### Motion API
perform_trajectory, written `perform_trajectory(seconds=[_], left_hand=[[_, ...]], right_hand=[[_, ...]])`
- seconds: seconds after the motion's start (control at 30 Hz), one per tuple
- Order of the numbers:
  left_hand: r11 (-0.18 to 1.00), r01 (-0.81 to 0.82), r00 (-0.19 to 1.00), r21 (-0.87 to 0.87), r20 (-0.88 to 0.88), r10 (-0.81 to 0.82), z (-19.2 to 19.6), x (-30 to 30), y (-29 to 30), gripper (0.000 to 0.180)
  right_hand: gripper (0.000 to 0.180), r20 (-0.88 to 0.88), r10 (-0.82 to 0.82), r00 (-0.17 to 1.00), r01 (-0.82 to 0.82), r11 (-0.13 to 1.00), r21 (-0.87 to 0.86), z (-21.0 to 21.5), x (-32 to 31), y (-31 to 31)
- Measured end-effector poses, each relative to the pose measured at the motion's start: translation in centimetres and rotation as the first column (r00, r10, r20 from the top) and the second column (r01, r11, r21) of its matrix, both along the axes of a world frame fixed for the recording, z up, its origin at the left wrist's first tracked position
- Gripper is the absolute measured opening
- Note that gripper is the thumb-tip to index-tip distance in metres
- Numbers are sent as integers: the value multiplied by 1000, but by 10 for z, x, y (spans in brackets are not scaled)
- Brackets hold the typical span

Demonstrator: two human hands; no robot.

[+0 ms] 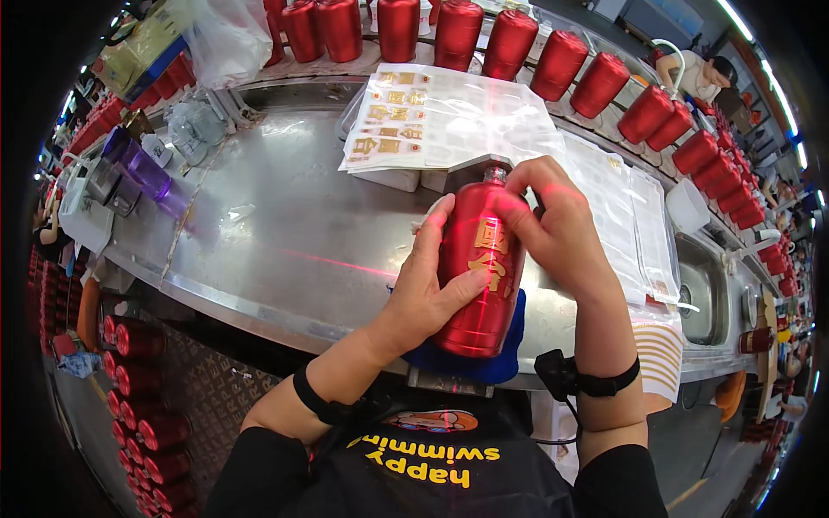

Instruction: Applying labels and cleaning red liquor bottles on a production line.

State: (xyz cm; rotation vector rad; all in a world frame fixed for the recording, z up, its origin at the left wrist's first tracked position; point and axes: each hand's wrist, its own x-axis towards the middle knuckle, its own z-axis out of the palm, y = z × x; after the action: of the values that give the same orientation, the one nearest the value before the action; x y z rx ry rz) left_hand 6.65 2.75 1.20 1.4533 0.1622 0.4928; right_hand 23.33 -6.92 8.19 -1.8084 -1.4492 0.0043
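A glossy red bottle (473, 321) with gold characters down its front leans over a blue cloth (514, 341) at the bench's near edge. My left hand (419, 293) is closed round its left side, the thumb lying across the lower gold character. At the bottle's right shoulder, my right hand (548, 211) has curled fingers, with thumb and forefinger pressed against the surface below the clear neck (495, 173). Part of the right fingers is hidden behind the bottle. Behind it lie white sheets with gold decals (389, 121). Thin red light lines cross bottle and bench.
Red bottles (458, 34) stand in a row along the far conveyor, curving right. A metal sink (699, 281) is at the right. A purple cup (148, 175) and clear jug (194, 129) stand left on the steel bench (285, 198). More red bottles (141, 380) are stacked lower left. Another person (691, 73) sits far right.
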Motion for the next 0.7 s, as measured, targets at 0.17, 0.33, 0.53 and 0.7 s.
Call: perform_trajectory(seconds=[0.17, 0.33, 0.53, 0.7], left_hand=[[958, 51, 994, -282, 103, -22, -1, -1, 2, 74], [983, 30, 997, -182, 78, -16, -2, -2, 4, 70], [981, 38, 998, -192, 53, -28, 1, -1, 1, 75], [988, 18, 998, -156, 61, -9, 1, 0, 1, 77]], right_hand=[[40, -332, -181, 926, 188, 982, -14, -16, -8, -27], [69, -602, -50, 797, 12, 998, -68, -42, -29, -50], [98, -376, -73, 924, 69, 997, -25, -51, -34, -42], [97, -429, -61, 901, 71, 997, 8, -49, -37, -39]])
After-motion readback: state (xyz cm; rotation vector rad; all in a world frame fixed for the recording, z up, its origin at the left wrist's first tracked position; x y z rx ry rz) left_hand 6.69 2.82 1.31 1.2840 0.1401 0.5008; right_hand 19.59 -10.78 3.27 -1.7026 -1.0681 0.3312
